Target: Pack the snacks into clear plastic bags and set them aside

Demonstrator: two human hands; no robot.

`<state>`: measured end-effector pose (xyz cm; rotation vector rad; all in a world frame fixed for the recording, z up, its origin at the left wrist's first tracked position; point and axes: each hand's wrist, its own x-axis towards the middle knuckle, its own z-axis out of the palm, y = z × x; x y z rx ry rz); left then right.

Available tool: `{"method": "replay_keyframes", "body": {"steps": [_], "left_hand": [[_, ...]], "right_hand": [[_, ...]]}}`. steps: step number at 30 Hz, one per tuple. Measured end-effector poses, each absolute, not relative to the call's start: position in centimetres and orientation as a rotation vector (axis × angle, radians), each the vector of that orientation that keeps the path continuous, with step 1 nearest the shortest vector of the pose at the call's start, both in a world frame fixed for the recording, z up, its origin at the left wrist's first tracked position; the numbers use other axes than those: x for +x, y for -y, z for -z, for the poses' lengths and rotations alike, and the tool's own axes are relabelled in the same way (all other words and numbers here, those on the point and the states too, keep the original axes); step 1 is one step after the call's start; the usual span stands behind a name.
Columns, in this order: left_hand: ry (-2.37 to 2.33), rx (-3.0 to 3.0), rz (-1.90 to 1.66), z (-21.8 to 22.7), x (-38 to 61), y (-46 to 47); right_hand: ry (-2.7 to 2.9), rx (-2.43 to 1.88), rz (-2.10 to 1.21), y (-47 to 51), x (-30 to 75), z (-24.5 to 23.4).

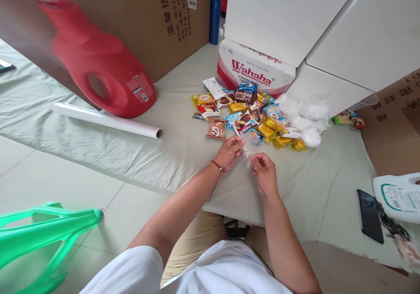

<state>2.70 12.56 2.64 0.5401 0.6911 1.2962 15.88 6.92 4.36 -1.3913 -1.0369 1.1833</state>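
Between my two hands a small clear plastic bag is stretched, crumpled and see-through. My left hand, with a red bracelet at the wrist, pinches its upper left part. The fingers of my right hand are closed on its lower right edge. Just beyond lies a heap of wrapped snacks: a brown packet near my left hand, a dark red and white packet behind the bag, and several yellow packets to the right. White crumpled plastic bags lie beside the heap.
A Wahaha carton stands behind the snacks, against white boxes. At left are a red detergent bottle and a white roll. A phone and white jug lie at right; a green stool stands on the floor.
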Motion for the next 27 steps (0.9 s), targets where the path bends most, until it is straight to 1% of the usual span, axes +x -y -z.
{"method": "replay_keyframes", "body": {"steps": [5,11,15,21,24,27], "left_hand": [[-0.658,0.504,-1.27,-2.7,2.4,-12.7],[-0.674,0.444,-1.133,-2.9,1.9,-12.9],[-0.699,0.522,-1.051,-3.0,1.8,-12.7],[-0.692,0.594,-1.1,-3.0,1.7,-12.6],[-0.679,0.622,-1.119,-2.9,1.7,-12.6],[-0.661,0.657,-1.126,-2.8,1.9,-12.6]], "right_hand": [[1.092,-1.354,-1.093,-6.6,17.1,-4.0],[1.51,-1.388,-0.787,-5.5,18.5,-3.9],[1.689,-1.358,-0.736,-4.8,19.2,-4.3],[1.625,-1.388,-0.605,-3.9,20.2,-4.0],[1.545,-1.449,-0.636,-3.6,21.1,-3.2],[1.413,-1.532,-0.839,-3.5,21.9,-2.8]]}}
